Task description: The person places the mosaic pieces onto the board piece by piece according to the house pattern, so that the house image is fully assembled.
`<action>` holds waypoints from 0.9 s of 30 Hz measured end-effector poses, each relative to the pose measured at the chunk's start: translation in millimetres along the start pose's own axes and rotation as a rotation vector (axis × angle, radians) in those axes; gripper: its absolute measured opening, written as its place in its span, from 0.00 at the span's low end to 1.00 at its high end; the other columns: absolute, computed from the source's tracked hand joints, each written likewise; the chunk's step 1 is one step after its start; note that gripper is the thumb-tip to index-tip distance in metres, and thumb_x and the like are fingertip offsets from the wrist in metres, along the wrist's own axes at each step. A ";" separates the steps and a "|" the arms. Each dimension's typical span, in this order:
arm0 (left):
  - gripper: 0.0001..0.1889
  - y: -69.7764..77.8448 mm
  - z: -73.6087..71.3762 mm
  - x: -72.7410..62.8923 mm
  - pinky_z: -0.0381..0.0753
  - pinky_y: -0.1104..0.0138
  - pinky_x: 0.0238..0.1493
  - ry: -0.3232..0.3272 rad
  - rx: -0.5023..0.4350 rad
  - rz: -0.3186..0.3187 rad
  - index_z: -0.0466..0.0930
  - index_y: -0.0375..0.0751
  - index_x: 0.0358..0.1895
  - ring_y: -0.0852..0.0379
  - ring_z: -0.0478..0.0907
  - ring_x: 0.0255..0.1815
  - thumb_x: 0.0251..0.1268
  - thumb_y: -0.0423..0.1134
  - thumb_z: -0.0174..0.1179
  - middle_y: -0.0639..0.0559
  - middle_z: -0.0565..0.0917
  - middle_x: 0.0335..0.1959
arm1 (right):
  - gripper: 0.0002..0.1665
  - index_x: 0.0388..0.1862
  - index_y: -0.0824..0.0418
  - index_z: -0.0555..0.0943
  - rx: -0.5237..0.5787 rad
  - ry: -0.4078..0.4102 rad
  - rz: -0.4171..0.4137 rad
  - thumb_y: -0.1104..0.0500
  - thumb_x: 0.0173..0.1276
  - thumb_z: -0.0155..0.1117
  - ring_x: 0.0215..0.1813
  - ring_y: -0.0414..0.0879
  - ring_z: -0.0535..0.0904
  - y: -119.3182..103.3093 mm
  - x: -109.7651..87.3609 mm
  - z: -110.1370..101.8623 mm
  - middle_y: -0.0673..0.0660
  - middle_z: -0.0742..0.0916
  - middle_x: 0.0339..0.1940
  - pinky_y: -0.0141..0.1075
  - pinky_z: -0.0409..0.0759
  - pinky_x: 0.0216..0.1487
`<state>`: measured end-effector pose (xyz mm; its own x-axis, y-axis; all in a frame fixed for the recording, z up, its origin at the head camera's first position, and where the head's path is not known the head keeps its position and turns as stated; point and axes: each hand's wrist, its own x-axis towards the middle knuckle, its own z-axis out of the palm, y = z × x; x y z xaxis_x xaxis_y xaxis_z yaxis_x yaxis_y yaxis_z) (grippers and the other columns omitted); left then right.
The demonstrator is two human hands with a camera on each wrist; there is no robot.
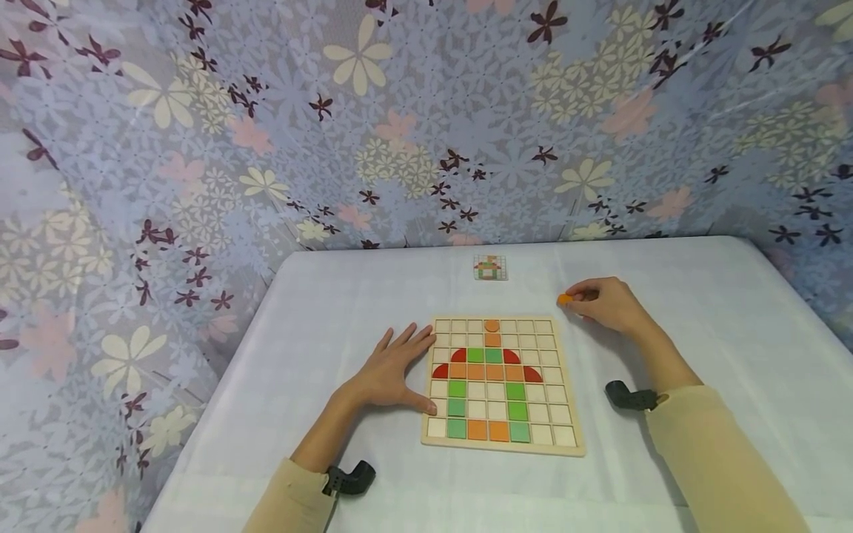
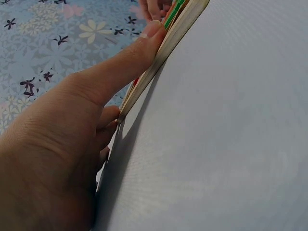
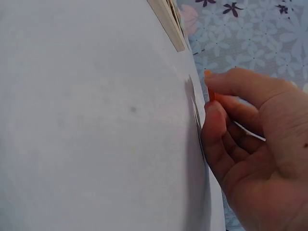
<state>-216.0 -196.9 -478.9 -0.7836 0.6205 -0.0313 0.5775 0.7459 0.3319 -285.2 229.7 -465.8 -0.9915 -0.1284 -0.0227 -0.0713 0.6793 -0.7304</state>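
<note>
A wooden grid board [image 1: 558, 437] lies on the table, with orange, green and red pieces set in its squares. Along the board's left edge my left hand [image 1: 389, 372] rests with fingers spread; its thumb [image 2: 130, 57] touches the rim in the left wrist view. Just off the board's top right corner, my right hand [image 1: 613, 305] pinches a small orange piece [image 1: 565, 299] between thumb and fingers. In the right wrist view this orange piece [image 3: 210, 89] shows edge-on and thin, its outline partly covered by the fingertips.
Behind the board lies a small pattern card [image 1: 490, 268] printed with a similar coloured figure. A white cloth [image 1: 360, 296] covers the table, and a flowered curtain [image 1: 426, 148] hangs behind it. Each wrist wears a black camera mount [image 1: 629, 397].
</note>
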 end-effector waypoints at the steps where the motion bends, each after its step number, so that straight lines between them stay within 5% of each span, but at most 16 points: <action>1: 0.65 -0.1 0.1 0.0 0.33 0.49 0.72 0.000 0.001 0.000 0.51 0.52 0.77 0.54 0.37 0.77 0.31 0.81 0.62 0.59 0.48 0.77 | 0.22 0.50 0.64 0.82 0.002 -0.009 -0.005 0.50 0.63 0.69 0.29 0.49 0.81 -0.8 -0.1 0.5 0.58 0.84 0.35 0.37 0.79 0.28; 27: 0.66 -1.3 0.4 -0.9 0.33 0.49 0.72 0.008 -0.008 0.012 0.51 0.51 0.77 0.52 0.38 0.77 0.30 0.82 0.61 0.57 0.49 0.78 | 0.15 0.45 0.61 0.85 -0.049 -0.141 -0.162 0.57 0.60 0.70 0.33 0.47 0.76 -41.2 -2.4 27.2 0.52 0.84 0.33 0.39 0.76 0.33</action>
<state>-216.0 -198.3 -479.7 -0.7784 0.6274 -0.0192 0.5852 0.7364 0.3396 -276.9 182.4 -454.3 -0.9418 -0.3362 -0.0055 -0.2369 0.6752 -0.6986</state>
